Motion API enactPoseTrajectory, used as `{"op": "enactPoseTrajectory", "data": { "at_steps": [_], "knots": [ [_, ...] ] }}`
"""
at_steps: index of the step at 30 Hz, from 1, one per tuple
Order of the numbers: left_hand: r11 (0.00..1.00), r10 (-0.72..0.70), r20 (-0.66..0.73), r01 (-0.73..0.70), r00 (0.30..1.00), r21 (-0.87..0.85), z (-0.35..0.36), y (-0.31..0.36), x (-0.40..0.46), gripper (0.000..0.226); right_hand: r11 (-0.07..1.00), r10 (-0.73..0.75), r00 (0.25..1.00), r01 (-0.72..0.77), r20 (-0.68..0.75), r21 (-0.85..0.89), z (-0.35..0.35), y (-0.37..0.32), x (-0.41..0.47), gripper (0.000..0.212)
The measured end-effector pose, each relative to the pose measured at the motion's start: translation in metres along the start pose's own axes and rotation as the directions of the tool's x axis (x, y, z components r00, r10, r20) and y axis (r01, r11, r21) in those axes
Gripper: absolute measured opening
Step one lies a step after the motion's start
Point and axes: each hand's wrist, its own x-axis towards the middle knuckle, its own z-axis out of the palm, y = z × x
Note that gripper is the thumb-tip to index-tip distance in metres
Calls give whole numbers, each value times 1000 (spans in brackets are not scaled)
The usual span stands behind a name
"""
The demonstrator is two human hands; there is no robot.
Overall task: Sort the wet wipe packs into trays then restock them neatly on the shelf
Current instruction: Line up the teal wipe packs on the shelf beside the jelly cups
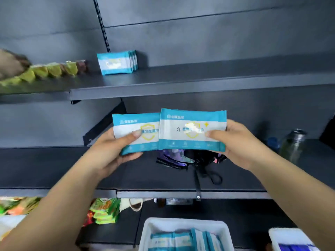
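My left hand (114,151) grips a teal and white wet wipe pack (136,133) by its left end, thumb across the front. My right hand (235,142) grips a second pack of the same kind (192,131) by its right end; this pack overlaps the first. Both are held upright in front of the middle shelf (54,167). On the upper shelf (199,77) several matching packs (117,63) stand upright in a row. Below, a white tray (184,225) holds several more teal packs.
Green and brown snack packs (50,71) line the upper shelf's left. A dark pouch with a strap (190,160) lies on the middle shelf, a bottle (293,144) at its right. Colourful snack bags (103,211) sit on the lower left. A second white tray (290,238) shows at bottom right.
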Motion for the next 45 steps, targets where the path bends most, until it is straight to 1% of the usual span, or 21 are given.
{"op": "enactPoseTrajectory", "data": {
  "at_steps": [1,5,10,12,13,15,16,18,20,22,24,28,31,33,36,39,41,45],
  "knots": [
    [999,41,-5,-41,999,-11,-4,14,2,17,999,-46,999,46,-4,-10,9,-12,2,27],
    [991,125,-69,-128,990,-46,-13,43,18,11,994,-107,994,107,-11,-28,27,-40,18,23],
    [973,195,-13,-196,981,-126,-45,83,53,17,975,-208,977,203,-48,-85,64,-69,55,22],
    [966,220,-17,-221,975,-135,-61,94,70,16,964,-229,970,215,-83,-154,82,-72,75,21],
    [962,236,-32,-239,971,-135,-69,98,80,15,960,-235,966,214,-105,-179,90,-74,87,20],
    [949,284,-121,-297,951,-104,-86,104,106,14,953,-252,958,221,-135,-208,106,-79,110,18],
    [939,322,-185,-337,929,-60,-95,107,119,15,950,-260,953,223,-157,-218,114,-82,123,17],
    [912,406,-321,-401,856,86,-116,110,146,21,949,-271,942,227,-200,-218,131,-87,149,16],
    [864,498,-416,-394,761,314,-133,112,168,29,951,-277,929,228,-245,-209,147,-89,178,18],
    [793,584,-457,-350,671,499,-145,112,181,30,958,-263,919,213,-293,-192,164,-89,209,24],
    [754,627,-469,-335,622,564,-152,106,192,29,965,-227,927,173,-299,-197,179,-85,237,28],
    [773,616,-506,-338,604,537,-164,90,211,28,960,-143,958,73,-248,-269,205,-73,288,30],
    [802,594,-558,-370,580,470,-166,85,217,26,953,-127,963,52,-239,-298,218,-65,318,35],
    [802,595,-562,-376,575,464,-166,83,218,27,947,-144,960,63,-239,-316,225,-59,336,35],
    [782,614,-548,-347,568,517,-166,81,220,31,919,-190,948,79,-256,-387,232,-54,360,29],
    [787,600,-540,-317,590,528,-167,81,221,33,884,-221,936,75,-272,-461,236,-53,381,24],
    [781,605,-535,-307,590,544,-167,80,222,33,852,-231,932,55,-280,-520,236,-50,392,26],
    [775,617,-538,-323,574,544,-167,78,223,32,758,-291,910,31,-296,-651,233,-44,402,35]
  ]
}}
